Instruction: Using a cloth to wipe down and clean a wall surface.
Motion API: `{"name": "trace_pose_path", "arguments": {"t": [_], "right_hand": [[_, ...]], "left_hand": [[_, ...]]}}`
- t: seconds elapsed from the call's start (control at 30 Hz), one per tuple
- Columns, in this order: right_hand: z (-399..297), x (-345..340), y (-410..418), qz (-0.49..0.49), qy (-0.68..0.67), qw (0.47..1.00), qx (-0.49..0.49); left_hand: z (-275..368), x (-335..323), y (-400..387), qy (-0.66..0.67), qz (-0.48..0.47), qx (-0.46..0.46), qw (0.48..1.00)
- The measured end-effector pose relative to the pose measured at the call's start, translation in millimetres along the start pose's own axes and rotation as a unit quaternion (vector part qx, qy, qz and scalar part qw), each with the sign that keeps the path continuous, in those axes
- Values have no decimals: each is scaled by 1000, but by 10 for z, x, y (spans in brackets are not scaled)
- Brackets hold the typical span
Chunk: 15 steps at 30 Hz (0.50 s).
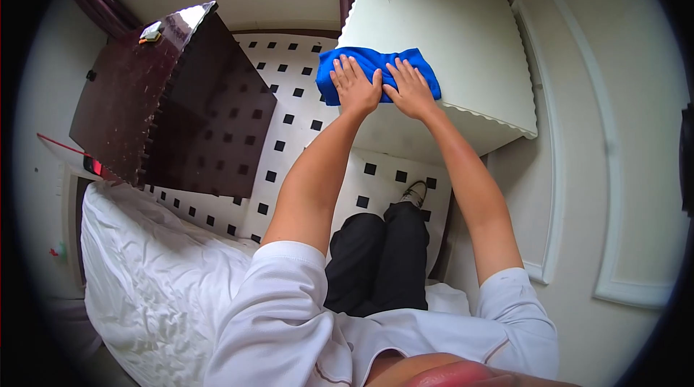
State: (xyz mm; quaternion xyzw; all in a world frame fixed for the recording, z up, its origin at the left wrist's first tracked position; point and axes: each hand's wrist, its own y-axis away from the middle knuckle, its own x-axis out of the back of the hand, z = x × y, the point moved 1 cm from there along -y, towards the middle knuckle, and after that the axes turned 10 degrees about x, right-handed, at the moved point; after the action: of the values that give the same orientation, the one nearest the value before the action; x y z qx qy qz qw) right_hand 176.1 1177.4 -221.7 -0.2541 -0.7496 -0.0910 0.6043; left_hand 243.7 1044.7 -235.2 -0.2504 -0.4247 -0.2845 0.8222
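Note:
A blue cloth [373, 56] lies spread over the near left corner of a pale table or cabinet top [444, 23] with a scalloped edge. My left hand [355, 86] presses flat on the cloth's left part, fingers apart. Flat on its right part rests my right hand [412, 86], also with fingers spread. The two thumbs are close to each other. Part of the cloth hangs past the top's left edge. Neither hand grips the cloth; what is under the palms is hidden.
At the left stands a dark, glossy cabinet or table [211, 110] with small items [152, 34] on top. White bedding [152, 273] is at the lower left. A panelled wall [577, 132] runs along the right. The pale floor [295, 132] has black squares.

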Motion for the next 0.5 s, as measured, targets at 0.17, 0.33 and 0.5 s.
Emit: {"name": "trace_pose_path", "arguments": {"t": [0.17,0.33,0.5], "right_hand": [[-92,33,-166,6,51,994,-98],[65,17,-496,0,43,995,-95],[-56,-101,-596,16,46,991,-125]], "left_hand": [[22,-102,-57,-17,48,-13,999],[21,-88,-359,-91,3,-51,995],[-55,-120,-667,-84,-38,-71,993]]}}
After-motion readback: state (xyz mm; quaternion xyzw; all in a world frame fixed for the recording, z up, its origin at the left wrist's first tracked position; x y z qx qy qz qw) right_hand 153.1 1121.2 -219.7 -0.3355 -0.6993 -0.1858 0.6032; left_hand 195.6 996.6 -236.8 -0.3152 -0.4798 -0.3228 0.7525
